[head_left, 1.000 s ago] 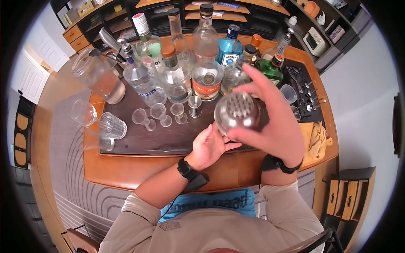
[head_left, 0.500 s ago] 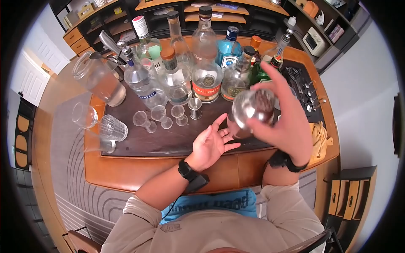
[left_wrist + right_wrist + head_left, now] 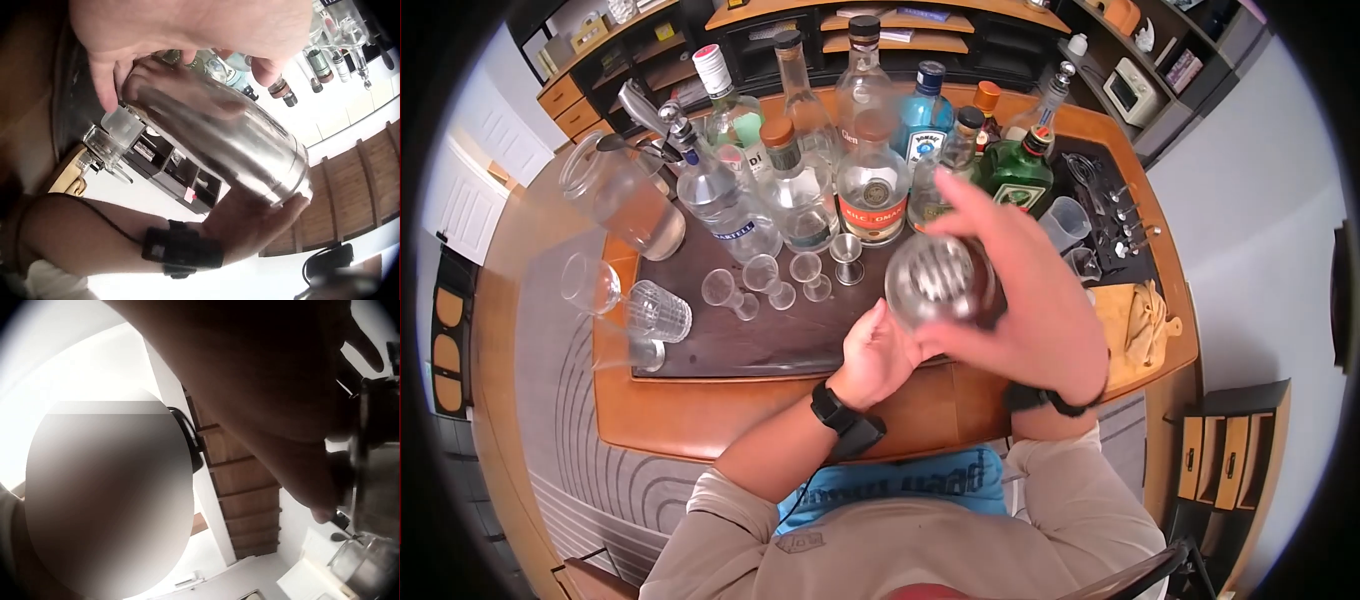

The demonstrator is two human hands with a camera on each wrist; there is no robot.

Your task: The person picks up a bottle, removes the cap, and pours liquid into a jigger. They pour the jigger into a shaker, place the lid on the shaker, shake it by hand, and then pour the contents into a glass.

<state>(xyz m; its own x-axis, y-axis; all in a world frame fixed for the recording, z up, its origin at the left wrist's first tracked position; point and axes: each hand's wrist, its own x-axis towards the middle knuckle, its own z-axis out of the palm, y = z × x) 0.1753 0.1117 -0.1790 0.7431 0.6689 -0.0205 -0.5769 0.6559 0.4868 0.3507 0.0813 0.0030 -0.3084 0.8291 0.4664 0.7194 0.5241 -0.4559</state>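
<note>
A shiny steel cocktail shaker (image 3: 940, 285) is held up above the table's front part, its end facing the head camera. My right hand (image 3: 1035, 300) grips that end, thumb on the near side and fingers spread round the far side. My left hand (image 3: 878, 355) is palm up at the shaker's lower end. In the left wrist view, the tilted shaker (image 3: 219, 131) runs from the left hand's spread fingers to the right thumb. The left thumb (image 3: 267, 72) stands apart from the metal. A small steel jigger (image 3: 847, 260) stands just beyond, beside three small stemmed glasses (image 3: 808, 277).
Several liquor bottles (image 3: 870, 190) crowd the table's back. A water pitcher (image 3: 625, 205) and a textured tumbler (image 3: 662, 312) stand at left. At right are a plastic cup (image 3: 1065, 222), a wooden board (image 3: 1115, 325) with a cloth (image 3: 1147, 325), and bar tools (image 3: 1130, 235).
The shaker and my right hand swung right, then back left towards my left hand. My left hand shifted slightly left, its fingers now partly hidden by the shaker and right hand.
</note>
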